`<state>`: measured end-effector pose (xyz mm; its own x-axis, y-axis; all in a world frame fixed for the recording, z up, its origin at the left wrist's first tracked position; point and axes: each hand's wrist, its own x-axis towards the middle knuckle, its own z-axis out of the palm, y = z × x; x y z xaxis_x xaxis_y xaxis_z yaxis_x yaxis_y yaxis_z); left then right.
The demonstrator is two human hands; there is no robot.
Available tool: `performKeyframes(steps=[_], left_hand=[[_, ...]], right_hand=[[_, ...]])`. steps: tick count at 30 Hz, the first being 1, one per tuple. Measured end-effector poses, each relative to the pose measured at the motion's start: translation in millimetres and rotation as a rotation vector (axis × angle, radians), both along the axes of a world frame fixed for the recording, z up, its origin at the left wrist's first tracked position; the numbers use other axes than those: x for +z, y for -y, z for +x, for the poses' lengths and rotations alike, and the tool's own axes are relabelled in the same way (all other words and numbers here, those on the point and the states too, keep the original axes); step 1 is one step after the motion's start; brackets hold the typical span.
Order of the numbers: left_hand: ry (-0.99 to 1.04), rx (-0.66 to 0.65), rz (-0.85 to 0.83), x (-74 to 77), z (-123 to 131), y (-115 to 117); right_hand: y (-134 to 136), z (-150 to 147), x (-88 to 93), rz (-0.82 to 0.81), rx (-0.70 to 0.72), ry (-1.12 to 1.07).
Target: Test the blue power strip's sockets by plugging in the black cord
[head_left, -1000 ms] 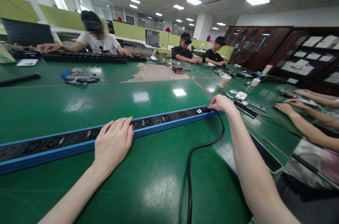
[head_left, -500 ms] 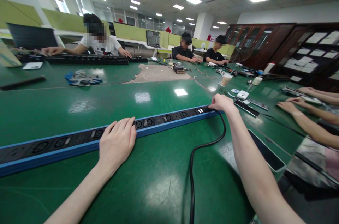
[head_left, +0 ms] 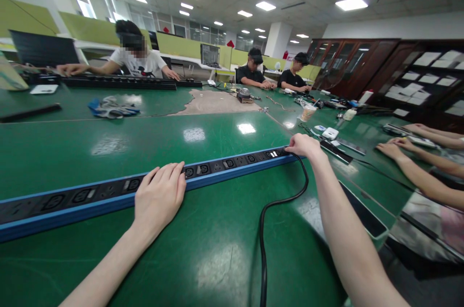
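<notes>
Lying over the blue power strip (head_left: pixel 221 175), the left hand (head_left: pixel 159 194) has its fingers side by side across the row of black sockets, the thumb toward the near edge; whether it is gripping or merely resting there I cannot tell. At the strip's right end the right hand (head_left: pixel 304 146) has its fingertips drawn together on the end of a black cable (head_left: pixel 263 222), though the fingers hide just what is between them. The cable comes out below that hand, loops toward the middle and runs off the bottom of the view. The strip lies slantwise on the green table (head_left: pixel 181 258), sockets up, its left end cut off by the edge of the view. Beside the right forearm is a flat dark-faced device (head_left: pixel 363 213) with a pale rim; beyond that hand are a small white box (head_left: pixel 330 133) and a cup (head_left: pixel 308 111). Across the table lie crumpled gloves (head_left: pixel 113 108), with long black bars (head_left: pixel 119 82) behind them in front of a person in a white shirt (head_left: pixel 140 63). At the right edge, near another dark bar, a co-worker's hand (head_left: pixel 389 151) rests on the tabletop
</notes>
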<state>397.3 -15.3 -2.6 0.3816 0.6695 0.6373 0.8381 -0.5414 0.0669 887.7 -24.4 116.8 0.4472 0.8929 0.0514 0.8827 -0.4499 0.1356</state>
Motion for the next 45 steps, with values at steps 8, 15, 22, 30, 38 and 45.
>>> performKeyframes(steps=[8,15,22,30,38,45], left_hand=[[-0.022,0.002,0.006,-1.8,-1.1,-1.7],[-0.025,-0.003,0.013,-1.5,-1.0,-0.9],[-0.028,0.003,0.024,-1.2,-0.3,-0.8],[-0.014,-0.006,0.027,-1.5,-0.5,-0.3],[-0.014,-0.009,0.021,-1.8,-0.5,-1.0],[-0.043,0.001,0.020,-0.1,-0.9,-0.6]], right_hand=[[-4.0,4.7,3.8,-0.025,0.017,-0.034],[-5.2,5.1,4.8,-0.044,0.037,-0.006],[-7.0,10.0,7.2,-0.060,0.048,-0.025],[-5.0,25.5,6.1,-0.065,0.160,-0.093],[-2.0,23.7,3.7,-0.047,0.188,-0.045],[-2.1,14.4,8.1,-0.109,0.166,0.040]])
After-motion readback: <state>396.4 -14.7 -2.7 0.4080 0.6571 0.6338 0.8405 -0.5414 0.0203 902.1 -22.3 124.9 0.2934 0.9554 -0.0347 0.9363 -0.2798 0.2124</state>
